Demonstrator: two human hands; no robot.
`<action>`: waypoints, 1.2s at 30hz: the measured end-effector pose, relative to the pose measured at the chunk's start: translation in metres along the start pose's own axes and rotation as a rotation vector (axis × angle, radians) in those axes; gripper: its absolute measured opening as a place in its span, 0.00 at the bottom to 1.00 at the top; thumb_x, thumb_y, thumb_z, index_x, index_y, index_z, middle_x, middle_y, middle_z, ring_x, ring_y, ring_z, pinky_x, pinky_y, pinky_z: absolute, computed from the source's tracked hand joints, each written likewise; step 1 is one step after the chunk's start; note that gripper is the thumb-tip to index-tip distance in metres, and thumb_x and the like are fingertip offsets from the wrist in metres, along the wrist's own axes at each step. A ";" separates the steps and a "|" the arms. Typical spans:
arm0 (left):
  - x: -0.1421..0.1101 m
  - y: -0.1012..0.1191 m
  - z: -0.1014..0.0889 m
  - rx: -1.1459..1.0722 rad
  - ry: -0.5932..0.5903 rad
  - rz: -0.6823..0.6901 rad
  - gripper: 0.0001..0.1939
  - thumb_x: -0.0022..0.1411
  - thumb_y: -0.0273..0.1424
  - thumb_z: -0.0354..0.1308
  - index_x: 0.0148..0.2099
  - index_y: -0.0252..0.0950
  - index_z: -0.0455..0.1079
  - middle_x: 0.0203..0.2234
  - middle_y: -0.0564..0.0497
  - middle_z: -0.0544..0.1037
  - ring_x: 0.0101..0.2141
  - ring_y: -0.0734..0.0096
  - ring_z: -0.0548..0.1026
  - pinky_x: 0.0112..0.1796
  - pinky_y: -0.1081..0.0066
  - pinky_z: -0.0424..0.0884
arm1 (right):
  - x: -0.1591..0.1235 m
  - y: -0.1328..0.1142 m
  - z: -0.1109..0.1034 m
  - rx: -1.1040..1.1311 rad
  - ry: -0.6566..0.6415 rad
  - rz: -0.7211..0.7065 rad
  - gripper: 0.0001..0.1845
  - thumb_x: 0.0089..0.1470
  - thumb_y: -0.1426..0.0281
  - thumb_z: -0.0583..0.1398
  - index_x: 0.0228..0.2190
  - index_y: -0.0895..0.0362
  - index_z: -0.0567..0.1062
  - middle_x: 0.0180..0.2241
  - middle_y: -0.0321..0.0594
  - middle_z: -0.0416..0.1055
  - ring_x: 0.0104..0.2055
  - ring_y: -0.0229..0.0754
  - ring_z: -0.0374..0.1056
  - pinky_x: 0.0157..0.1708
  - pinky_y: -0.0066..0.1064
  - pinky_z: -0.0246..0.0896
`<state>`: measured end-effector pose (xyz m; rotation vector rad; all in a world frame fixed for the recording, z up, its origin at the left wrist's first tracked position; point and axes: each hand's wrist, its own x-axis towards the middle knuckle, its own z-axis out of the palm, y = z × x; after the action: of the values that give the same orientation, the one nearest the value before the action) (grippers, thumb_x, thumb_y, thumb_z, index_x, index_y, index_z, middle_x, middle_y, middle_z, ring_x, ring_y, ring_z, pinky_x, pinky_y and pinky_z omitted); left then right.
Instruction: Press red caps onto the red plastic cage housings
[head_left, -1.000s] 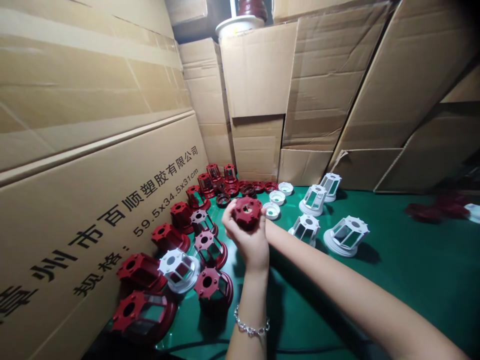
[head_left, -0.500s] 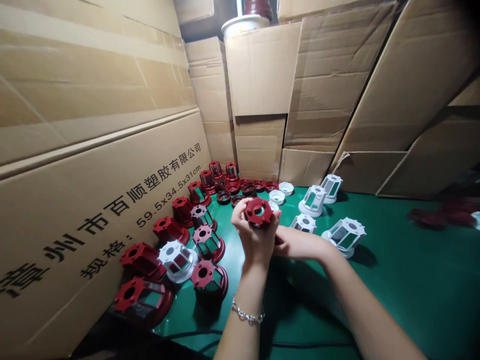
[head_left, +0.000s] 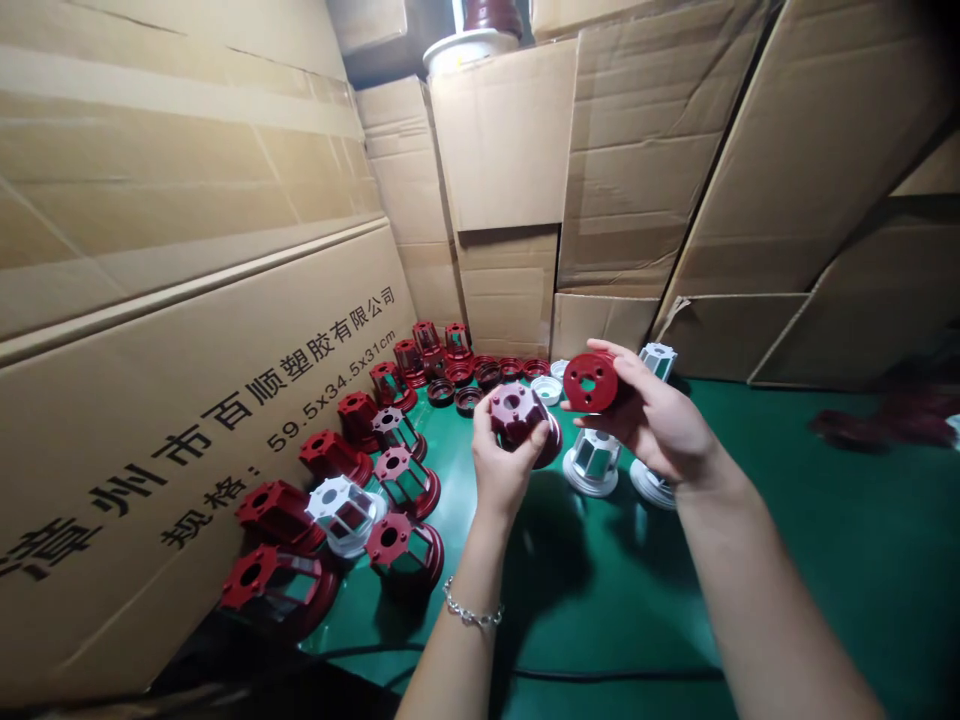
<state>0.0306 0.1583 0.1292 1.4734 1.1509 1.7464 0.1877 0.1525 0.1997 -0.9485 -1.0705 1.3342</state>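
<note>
Dark-red lantern cage in left hand; red disc in right hand.

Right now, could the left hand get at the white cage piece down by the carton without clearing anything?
Probably not freely: the left hand already grips a red cage, and red pieces crowd the white cage piece.

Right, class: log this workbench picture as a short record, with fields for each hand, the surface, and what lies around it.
left hand: left hand grips a dark red lantern-shaped housing
right hand: right hand holds a red round cap with a centre hole
surface: green mat
left of hands: red housings in rows, one white among them
behind hands: white housings, small red rings
surround: cardboard boxes
</note>
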 end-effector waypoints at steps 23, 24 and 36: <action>-0.002 -0.003 0.004 0.344 -0.032 0.179 0.33 0.47 0.37 0.67 0.54 0.41 0.61 0.47 0.45 0.71 0.48 0.58 0.69 0.50 0.55 0.64 | 0.005 0.002 0.005 0.269 -0.018 0.026 0.22 0.50 0.64 0.51 0.48 0.51 0.56 0.44 0.40 0.65 0.39 0.46 0.68 0.31 0.39 0.70; -0.001 -0.004 0.004 0.324 -0.018 0.160 0.33 0.47 0.38 0.67 0.54 0.40 0.61 0.47 0.45 0.71 0.48 0.58 0.69 0.50 0.56 0.64 | 0.004 0.002 0.005 0.258 -0.007 0.039 0.22 0.49 0.64 0.50 0.48 0.50 0.56 0.44 0.40 0.65 0.38 0.45 0.68 0.31 0.38 0.70; -0.006 0.003 -0.005 -0.187 -0.360 0.012 0.30 0.49 0.51 0.60 0.49 0.40 0.58 0.40 0.47 0.72 0.40 0.62 0.73 0.42 0.64 0.70 | -0.001 0.004 0.005 0.258 -0.077 -0.151 0.23 0.45 0.63 0.50 0.44 0.56 0.60 0.44 0.42 0.67 0.41 0.48 0.68 0.41 0.44 0.67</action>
<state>0.0272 0.1504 0.1292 1.5972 0.7737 1.4715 0.1819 0.1515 0.1969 -0.6181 -0.9795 1.3538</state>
